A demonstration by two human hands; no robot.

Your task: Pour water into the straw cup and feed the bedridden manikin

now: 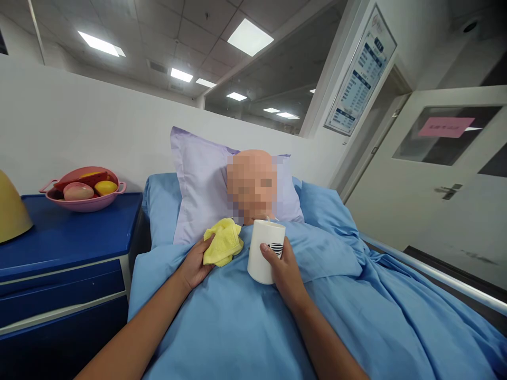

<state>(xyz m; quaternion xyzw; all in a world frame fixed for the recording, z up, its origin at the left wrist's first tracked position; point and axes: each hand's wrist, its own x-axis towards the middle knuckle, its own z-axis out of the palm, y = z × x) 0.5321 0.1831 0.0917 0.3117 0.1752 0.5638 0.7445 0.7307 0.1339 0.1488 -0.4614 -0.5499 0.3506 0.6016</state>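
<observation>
My left hand (197, 265) is closed on a crumpled yellow cloth (222, 245), held over the blue blanket (229, 327). A white mug (259, 258) with a black striped mark is in my right hand (287, 274), the thumb lying across its front. The mug stands nearly upright, a little tilted; its contents are hidden. Just beyond both hands lies a bald head (252, 184), blurred over the face, resting on a lilac pillow (200, 184). The blanket reaches up to its neck.
Left of the bed, a blue bedside cabinet (106, 227) bears a pink basket (89, 203) of fruit and a yellow rounded object (13, 211). A bed rail (443, 279) runs along the right side. Behind are a white wall (99, 126) and a door (428, 195).
</observation>
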